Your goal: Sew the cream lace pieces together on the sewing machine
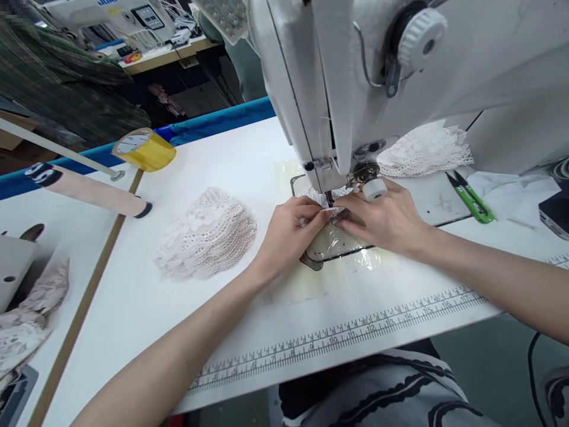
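Under the needle of a white sewing machine (306, 89) lies a small piece of white lace fabric (331, 211). My left hand (296, 228) pinches its near left edge, thumb and fingers together. From the right, my right hand (384, 216) grips the same lace close to the presser foot (329, 198), its fingertips partly hidden by the machine head. A stack of white lace pieces (211, 234) rests on the table left of my left hand. Behind my right hand, more white lace (427, 151) sits beneath the machine arm.
Green thread snips (473, 198) lie to the right, beside a white cloth (511, 187). At the left are a yellow tape roll (144, 149) and a pink cylinder (91, 191). A printed ruler (333, 338) runs along the table's front edge. Another person's sleeve (57, 77) shows at upper left.
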A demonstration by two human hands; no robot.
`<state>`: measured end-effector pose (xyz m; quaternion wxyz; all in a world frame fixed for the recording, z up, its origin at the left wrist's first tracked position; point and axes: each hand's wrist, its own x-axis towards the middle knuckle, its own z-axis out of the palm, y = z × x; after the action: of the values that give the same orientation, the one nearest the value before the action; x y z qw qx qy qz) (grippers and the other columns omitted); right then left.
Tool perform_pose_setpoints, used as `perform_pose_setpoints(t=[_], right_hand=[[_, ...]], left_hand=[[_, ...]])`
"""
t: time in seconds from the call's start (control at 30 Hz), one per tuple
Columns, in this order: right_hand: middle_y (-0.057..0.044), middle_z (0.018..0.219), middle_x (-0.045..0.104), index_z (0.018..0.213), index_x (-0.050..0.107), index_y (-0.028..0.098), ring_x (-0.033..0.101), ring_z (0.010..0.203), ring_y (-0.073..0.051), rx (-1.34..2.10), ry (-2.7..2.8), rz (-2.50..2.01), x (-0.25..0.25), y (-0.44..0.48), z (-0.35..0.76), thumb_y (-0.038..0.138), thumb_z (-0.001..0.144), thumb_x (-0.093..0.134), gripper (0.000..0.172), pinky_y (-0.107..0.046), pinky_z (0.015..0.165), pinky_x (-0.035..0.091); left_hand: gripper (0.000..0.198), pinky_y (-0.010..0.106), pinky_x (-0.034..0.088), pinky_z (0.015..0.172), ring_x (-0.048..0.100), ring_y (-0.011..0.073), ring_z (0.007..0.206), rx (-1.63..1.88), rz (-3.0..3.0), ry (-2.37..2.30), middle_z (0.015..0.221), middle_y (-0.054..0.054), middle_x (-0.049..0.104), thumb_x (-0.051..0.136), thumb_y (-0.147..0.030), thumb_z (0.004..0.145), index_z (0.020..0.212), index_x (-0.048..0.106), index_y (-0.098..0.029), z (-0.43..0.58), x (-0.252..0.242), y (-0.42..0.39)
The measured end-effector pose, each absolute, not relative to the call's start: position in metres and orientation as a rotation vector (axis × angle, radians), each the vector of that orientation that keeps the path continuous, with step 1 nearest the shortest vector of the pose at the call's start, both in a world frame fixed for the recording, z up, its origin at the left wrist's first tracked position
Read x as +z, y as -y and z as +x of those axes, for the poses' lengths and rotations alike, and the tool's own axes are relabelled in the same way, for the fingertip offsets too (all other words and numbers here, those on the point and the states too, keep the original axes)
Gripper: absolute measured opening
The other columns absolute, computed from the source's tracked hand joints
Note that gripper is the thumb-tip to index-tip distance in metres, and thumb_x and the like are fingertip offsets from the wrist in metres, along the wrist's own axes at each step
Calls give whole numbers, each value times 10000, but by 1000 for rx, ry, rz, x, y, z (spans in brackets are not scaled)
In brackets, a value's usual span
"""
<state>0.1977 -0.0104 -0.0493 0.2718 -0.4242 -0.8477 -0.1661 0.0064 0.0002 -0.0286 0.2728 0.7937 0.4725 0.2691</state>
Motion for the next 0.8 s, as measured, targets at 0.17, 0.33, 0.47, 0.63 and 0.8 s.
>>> perform_pose_setpoints(t=[0.17, 0.33, 0.47, 0.63, 0.8], right_hand=[[0, 724, 699, 869, 674, 200, 593, 692, -175, -546, 2255, -1160, -54, 9, 195, 232, 865, 532, 146, -299, 695, 389], [11, 671, 679, 832, 673, 201, 573, 658, -164, -568, 2248, -1114, -54, 9, 196, 199, 874, 523, 155, -295, 674, 369], [18, 705, 695, 793, 680, 205, 565, 655, -158, -534, 2279, -1090, -53, 10, 197, 185, 870, 532, 169, -298, 694, 370], [13, 811, 722, 809, 695, 203, 574, 663, -148, -453, 2333, -1064, -51, 12, 199, 129, 868, 501, 216, -302, 708, 389], [1, 953, 720, 857, 689, 194, 614, 768, -149, -432, 2420, -944, -46, 20, 203, 91, 859, 488, 226, -318, 767, 427]], left_hand=[[244, 320, 509, 708, 631, 165, 775, 727, 2122, -1281, 846, 9, 665, 566, -336, 884, 718, 714, -237, 8, -28, 2], [244, 340, 496, 731, 619, 167, 786, 731, 2199, -1303, 846, 6, 674, 558, -307, 888, 712, 716, -245, 8, -29, 4], [240, 399, 445, 842, 591, 175, 839, 699, 2393, -1326, 859, -1, 673, 546, -277, 894, 720, 710, -251, 7, -33, 7], [177, 426, 386, 929, 571, 187, 910, 707, 2844, -1199, 938, 20, 671, 532, -240, 900, 931, 704, -263, 3, -39, 14], [169, 419, 388, 951, 589, 209, 945, 698, 3165, -1106, 977, 39, 686, 525, -219, 897, 973, 676, -229, 2, -41, 22]])
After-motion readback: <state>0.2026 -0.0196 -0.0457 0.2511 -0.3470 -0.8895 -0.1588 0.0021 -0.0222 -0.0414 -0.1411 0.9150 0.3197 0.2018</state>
